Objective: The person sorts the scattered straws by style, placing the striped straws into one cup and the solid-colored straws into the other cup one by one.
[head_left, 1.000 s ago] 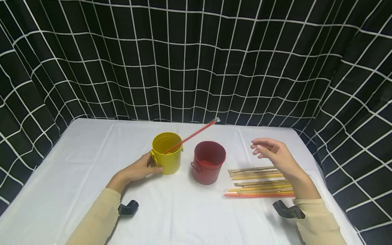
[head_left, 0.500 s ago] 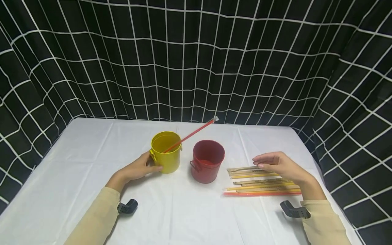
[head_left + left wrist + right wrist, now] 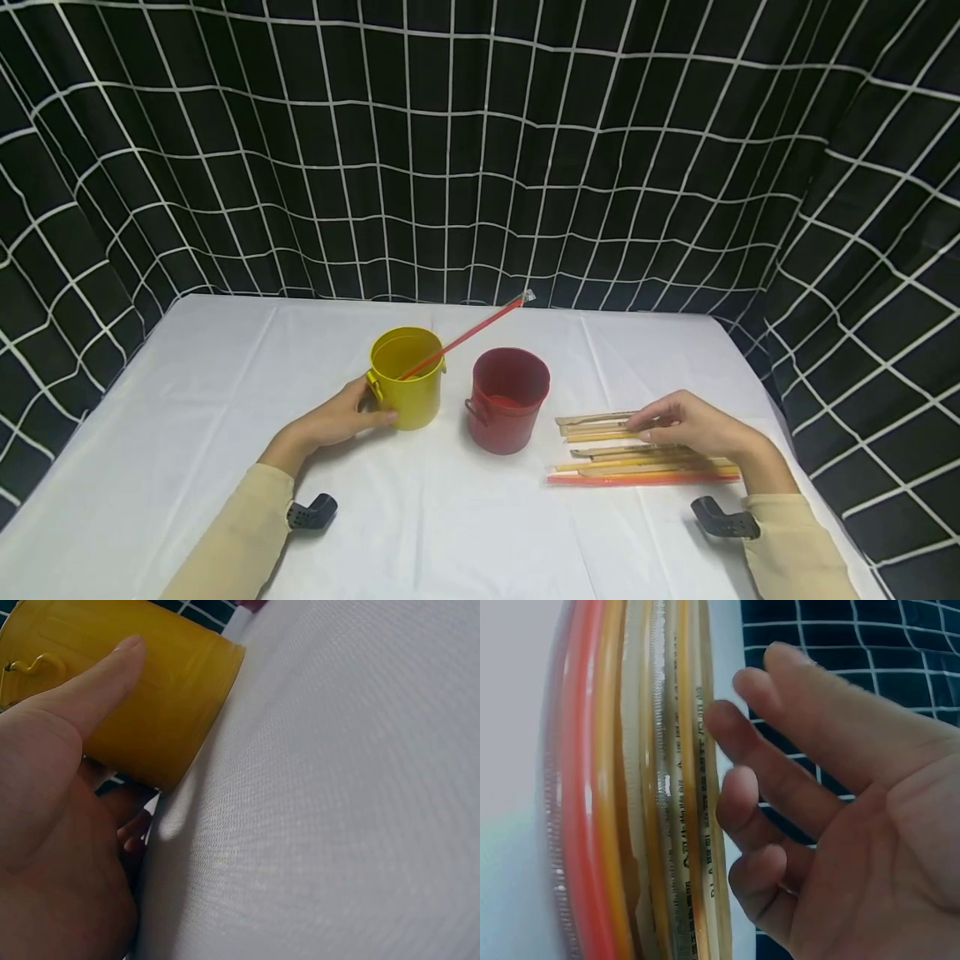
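Note:
My left hand (image 3: pixel 333 419) holds a small yellow bucket (image 3: pixel 420 406), thumb against its near side and the other fingers behind it. In the left wrist view the thumb lies along the yellow bucket (image 3: pixel 176 690) below its wire handle loop. A red straw (image 3: pixel 480 327) in a clear wrapper leans out of the bucket to the right. My right hand (image 3: pixel 693 425), fingers loosely bent, is low over the far end of a row of wrapped straws (image 3: pixel 637 468), fingertips right at a yellow straw (image 3: pixel 600 437). In the right wrist view the right hand (image 3: pixel 840 802) shows nothing between its visible fingers.
A dark red bucket (image 3: pixel 506 425) stands between the yellow bucket and the straws. The straws lie side by side in two groups, some in printed paper sleeves, with a red straw (image 3: pixel 645 480) nearest. A white cloth (image 3: pixel 420 533) covers the table; black gridded curtain (image 3: pixel 465 167) surrounds it.
My right hand has come down from above the table to the far group of straws. The left hand, both buckets and the leaning red straw have stayed in place.

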`<state>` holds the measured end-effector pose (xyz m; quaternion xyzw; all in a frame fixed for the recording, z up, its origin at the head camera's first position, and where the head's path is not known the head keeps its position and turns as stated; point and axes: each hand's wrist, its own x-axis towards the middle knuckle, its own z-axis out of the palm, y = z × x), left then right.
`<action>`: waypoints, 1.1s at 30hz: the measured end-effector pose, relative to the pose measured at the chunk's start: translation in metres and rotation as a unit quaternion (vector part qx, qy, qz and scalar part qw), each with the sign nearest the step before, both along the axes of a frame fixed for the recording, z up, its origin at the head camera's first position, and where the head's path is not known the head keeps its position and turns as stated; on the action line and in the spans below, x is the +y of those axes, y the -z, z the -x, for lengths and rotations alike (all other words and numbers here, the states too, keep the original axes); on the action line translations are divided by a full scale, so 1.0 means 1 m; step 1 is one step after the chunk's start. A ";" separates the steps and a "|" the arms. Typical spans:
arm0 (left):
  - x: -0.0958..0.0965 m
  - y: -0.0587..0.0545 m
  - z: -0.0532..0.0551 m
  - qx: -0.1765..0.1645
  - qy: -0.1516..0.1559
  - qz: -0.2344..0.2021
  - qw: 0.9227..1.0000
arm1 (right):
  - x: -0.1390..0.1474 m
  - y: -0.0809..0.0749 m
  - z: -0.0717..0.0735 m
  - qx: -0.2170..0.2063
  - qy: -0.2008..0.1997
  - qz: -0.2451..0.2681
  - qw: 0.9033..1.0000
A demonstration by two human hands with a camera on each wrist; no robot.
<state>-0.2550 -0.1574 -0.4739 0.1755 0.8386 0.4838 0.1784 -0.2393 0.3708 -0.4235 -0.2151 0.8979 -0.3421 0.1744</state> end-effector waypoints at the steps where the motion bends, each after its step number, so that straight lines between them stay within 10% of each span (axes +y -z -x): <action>1: 0.000 0.000 0.000 0.002 -0.001 0.001 1.000 | -0.001 0.000 0.000 0.002 0.006 -0.008 1.000; 33: 0.000 0.003 0.000 0.011 -0.001 0.000 1.000 | -0.019 0.008 -0.005 0.063 0.086 -0.068 0.992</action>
